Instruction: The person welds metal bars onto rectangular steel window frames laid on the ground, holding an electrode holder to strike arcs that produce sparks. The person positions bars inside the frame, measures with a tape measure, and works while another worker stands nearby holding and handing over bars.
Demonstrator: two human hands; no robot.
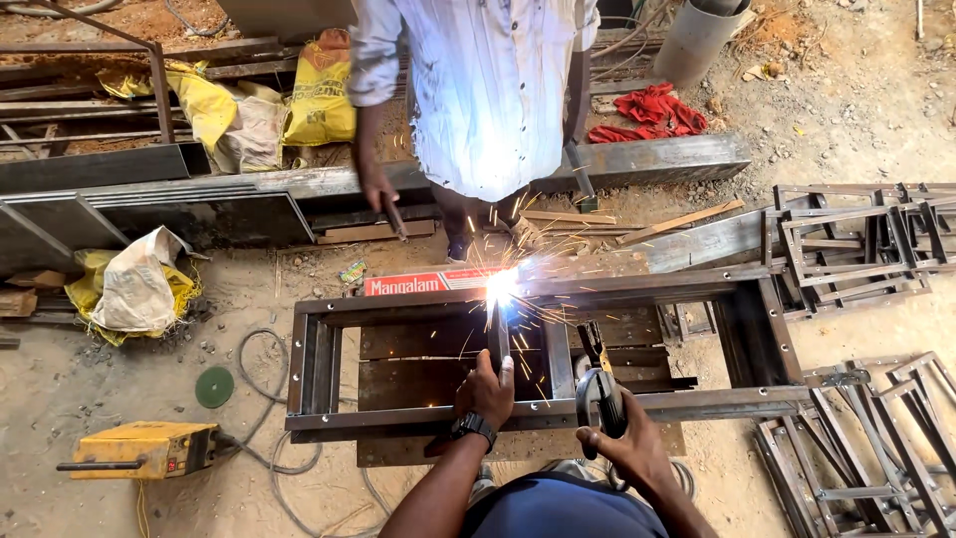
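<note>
Left hand (486, 391) is clamped around a dark upright bar (497, 334), holding it square against the far rail of a rectangular steel frame (309, 364) that lies flat on the sandy ground. The grip sits low on the bar, probably to keep the fingers away from the heat. At the bar's upper end a bright arc (501, 286) throws sparks to the right and toward the camera.

Right hand (625, 448) is closed on the black electrode holder (600, 394), held near the frame's near rail. (The rod itself is lost in the glare, so how it reaches the arc cannot be told.)

The bar's long axis runs from near to far, crossing the frame's opening; its far tip points at the joint. The frame's long axis runs left to right.

A second person in a pale shirt (488, 90) stands just beyond, with one hand holding a thin rod (395, 217). A yellow welding unit (139, 448) sits to the left, trailing cables, with a green disc (214, 387) near it. More welded frames (846, 239) are stacked on the right.
</note>
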